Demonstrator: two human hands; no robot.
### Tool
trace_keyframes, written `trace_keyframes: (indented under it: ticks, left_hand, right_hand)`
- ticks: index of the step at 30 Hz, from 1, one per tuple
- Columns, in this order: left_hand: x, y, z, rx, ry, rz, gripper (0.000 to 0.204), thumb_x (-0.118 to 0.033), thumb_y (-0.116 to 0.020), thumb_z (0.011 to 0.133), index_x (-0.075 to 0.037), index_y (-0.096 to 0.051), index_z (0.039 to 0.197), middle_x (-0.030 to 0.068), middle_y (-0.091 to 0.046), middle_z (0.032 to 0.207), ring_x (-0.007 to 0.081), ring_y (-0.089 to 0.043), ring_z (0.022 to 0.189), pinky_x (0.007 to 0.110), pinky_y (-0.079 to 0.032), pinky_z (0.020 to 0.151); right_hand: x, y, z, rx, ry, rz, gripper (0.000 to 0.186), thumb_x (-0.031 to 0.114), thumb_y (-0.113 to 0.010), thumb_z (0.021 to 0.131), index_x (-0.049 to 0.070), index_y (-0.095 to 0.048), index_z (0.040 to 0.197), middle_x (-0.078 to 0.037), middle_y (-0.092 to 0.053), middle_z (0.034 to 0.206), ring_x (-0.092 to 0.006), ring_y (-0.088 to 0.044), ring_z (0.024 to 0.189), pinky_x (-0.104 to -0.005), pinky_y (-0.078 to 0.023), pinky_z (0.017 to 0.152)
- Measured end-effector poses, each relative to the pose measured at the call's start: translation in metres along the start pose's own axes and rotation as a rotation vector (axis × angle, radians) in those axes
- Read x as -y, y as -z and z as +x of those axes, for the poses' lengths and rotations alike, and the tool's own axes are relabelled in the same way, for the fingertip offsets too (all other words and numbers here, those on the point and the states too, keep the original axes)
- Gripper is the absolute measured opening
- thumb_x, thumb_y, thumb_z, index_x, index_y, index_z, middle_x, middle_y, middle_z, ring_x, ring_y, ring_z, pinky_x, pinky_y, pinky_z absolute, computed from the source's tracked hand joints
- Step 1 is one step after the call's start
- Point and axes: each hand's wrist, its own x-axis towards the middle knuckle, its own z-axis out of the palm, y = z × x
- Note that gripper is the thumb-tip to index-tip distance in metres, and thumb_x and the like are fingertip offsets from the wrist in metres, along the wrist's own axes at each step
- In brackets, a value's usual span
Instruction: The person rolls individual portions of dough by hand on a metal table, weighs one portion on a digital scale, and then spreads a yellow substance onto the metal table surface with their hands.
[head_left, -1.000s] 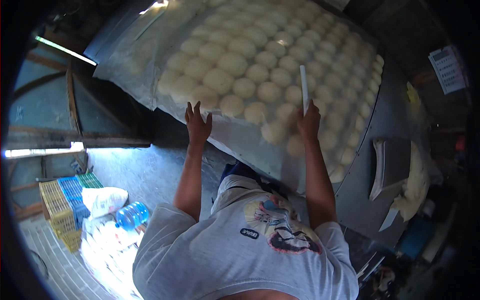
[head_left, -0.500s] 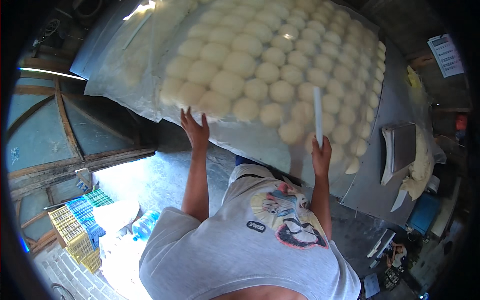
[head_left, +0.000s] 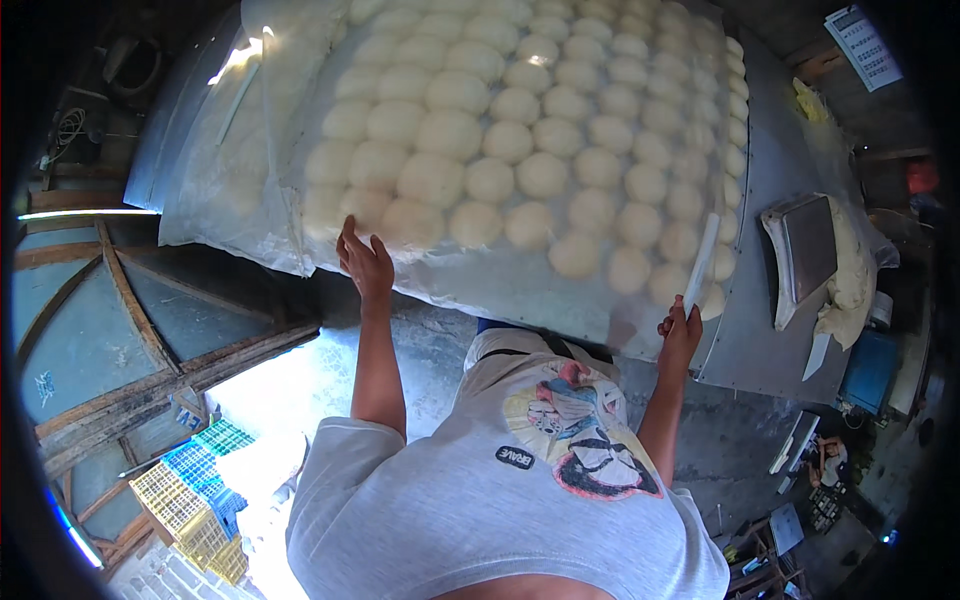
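Note:
Rows of round, pale dough balls (head_left: 430,172) lie on the large table ahead of me, under a clear plastic sheet (head_left: 470,290). My left hand (head_left: 368,268) is open at the near left edge of the sheet, fingers spread, its fingertips beside the front row of balls; whether they press on the plastic I cannot tell. At the near right corner my right hand (head_left: 681,328) is closed around one end of a long, flat white strip (head_left: 704,255). The strip points away from me, tilted slightly right, over the sheet near the outermost balls.
Right of the balls, a scale with a metal plate (head_left: 803,245) stands on the metal tabletop (head_left: 762,300), beside a dough mass (head_left: 850,275) and a white blade (head_left: 816,356). Stacked plastic crates (head_left: 190,500) stand lower left. A second person (head_left: 832,462) appears far right.
My right hand has moved right with the white strip, which now leans to the right. My left hand stays open near the sheet's edge. The view has turned somewhat.

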Motion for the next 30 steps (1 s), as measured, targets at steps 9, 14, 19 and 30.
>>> trace_keyframes:
  ticks: [9,14,19,30]
  left_hand:
    - [-0.058,-0.002,-0.031,0.066,-0.174,0.045,0.061,-0.012,-0.056,0.089,-0.003,-0.030,0.143,0.0163,-0.049,0.137,0.0382,-0.034,0.130,0.052,-0.023,0.106]
    - [-0.113,-0.010,-0.058,0.176,-0.335,-0.020,0.063,-0.015,-0.059,0.087,-0.003,-0.031,0.143,0.0153,-0.052,0.131,0.0376,-0.041,0.118,0.052,-0.030,0.100]
    - [-0.153,-0.020,-0.079,0.322,-0.378,-0.086,0.063,-0.016,-0.060,0.086,-0.001,-0.033,0.141,0.0162,-0.054,0.128,0.0365,-0.045,0.113,0.051,-0.036,0.095]
    - [-0.237,-0.041,-0.134,0.417,-0.547,-0.175,0.063,-0.016,-0.061,0.086,0.000,-0.033,0.141,0.0159,-0.056,0.128,0.0377,-0.046,0.114,0.050,-0.037,0.095]
  right_hand:
    - [0.002,0.004,-0.001,-0.044,-0.042,0.084,0.022,0.022,-0.064,0.094,0.012,-0.047,0.083,0.005,-0.041,0.068,-0.0042,-0.036,0.054,-0.0230,-0.031,0.048]
    - [0.006,0.010,0.004,-0.045,-0.033,0.136,0.021,0.023,-0.064,0.094,0.011,-0.049,0.084,0.005,-0.041,0.068,-0.0042,-0.036,0.055,-0.0228,-0.032,0.049]
    - [0.017,0.032,0.012,-0.022,-0.021,0.149,0.019,0.023,-0.065,0.093,0.011,-0.052,0.086,0.005,-0.042,0.069,-0.0046,-0.037,0.055,-0.0232,-0.033,0.050]
    - [0.030,0.114,0.032,-0.052,0.030,0.212,0.016,0.020,-0.063,0.093,0.010,-0.052,0.087,0.004,-0.043,0.070,-0.0057,-0.038,0.057,-0.0246,-0.034,0.052]
